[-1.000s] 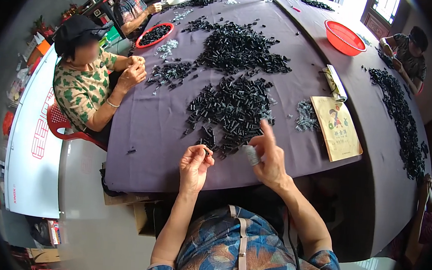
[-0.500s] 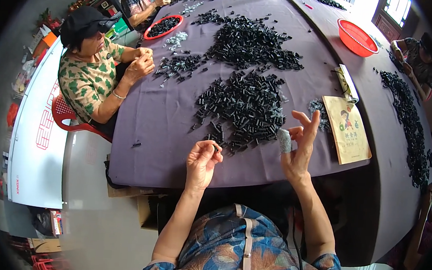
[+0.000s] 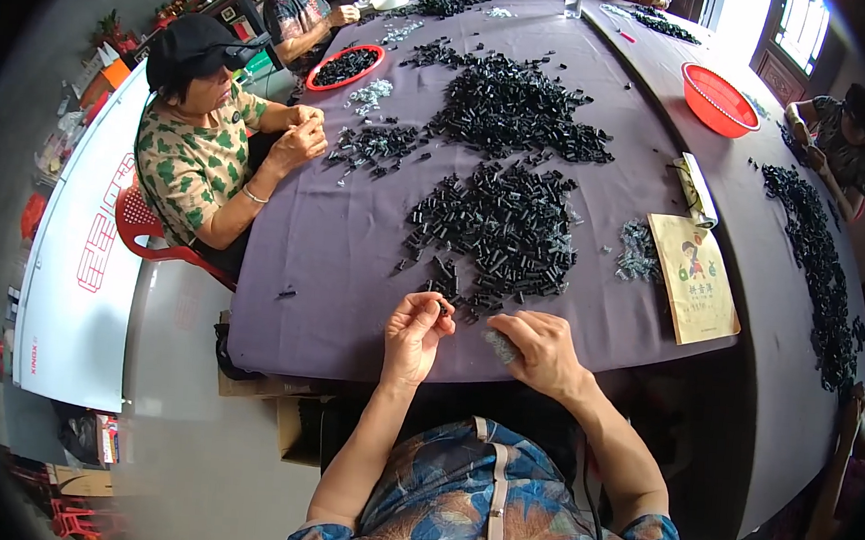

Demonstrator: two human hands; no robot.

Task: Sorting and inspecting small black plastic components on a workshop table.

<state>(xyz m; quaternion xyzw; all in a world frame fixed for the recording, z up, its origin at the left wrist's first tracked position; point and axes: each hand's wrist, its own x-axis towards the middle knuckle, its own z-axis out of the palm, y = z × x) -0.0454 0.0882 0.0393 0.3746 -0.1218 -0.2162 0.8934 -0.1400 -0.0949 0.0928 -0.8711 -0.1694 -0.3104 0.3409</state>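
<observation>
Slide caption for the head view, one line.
Left hand pinches a small black piece, right hand close by, near a heap of black pieces on purple cloth.

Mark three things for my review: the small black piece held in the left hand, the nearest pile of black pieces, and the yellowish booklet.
Small black piece (image 3: 442, 309): head view, on its visible part.
Nearest pile of black pieces (image 3: 495, 229): head view, around its middle.
Yellowish booklet (image 3: 694, 283): head view, mid-cover.
</observation>
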